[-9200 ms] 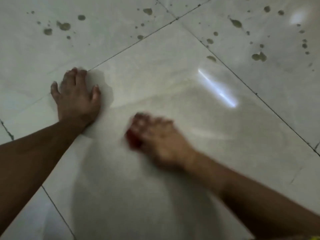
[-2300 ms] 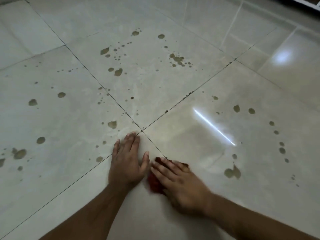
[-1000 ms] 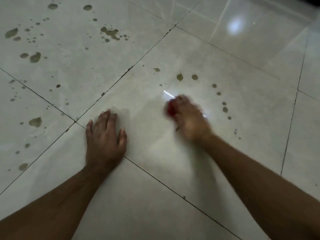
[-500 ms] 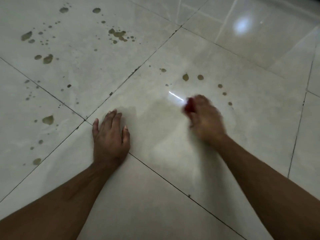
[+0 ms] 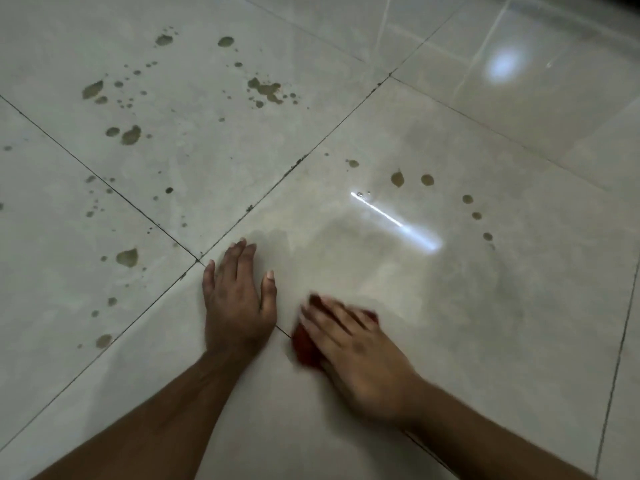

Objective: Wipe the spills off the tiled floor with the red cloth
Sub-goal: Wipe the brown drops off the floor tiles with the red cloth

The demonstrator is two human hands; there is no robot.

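My right hand [image 5: 349, 341] presses flat on the red cloth [image 5: 304, 344], which shows only at the hand's left edge and by the knuckles; the rest is hidden under the palm. The hand is motion-blurred. My left hand [image 5: 235, 299] lies flat on the pale tiled floor [image 5: 467, 323], fingers apart, just left of the cloth and holding nothing. Brown spill drops [image 5: 412, 179] dot the tile beyond my right hand, with a larger splatter [image 5: 265, 89] and several more drops [image 5: 127, 257] on the tiles to the left.
Dark grout lines [image 5: 304, 157] cross the floor and meet beside my left hand. A damp wiped patch [image 5: 346, 258] spreads ahead of both hands. Bright light reflections [image 5: 394, 220] glare off the glossy tiles.
My right hand has swept the red cloth back toward me and to the left, from near the light streak to beside my left hand. The left hand has stayed planted.
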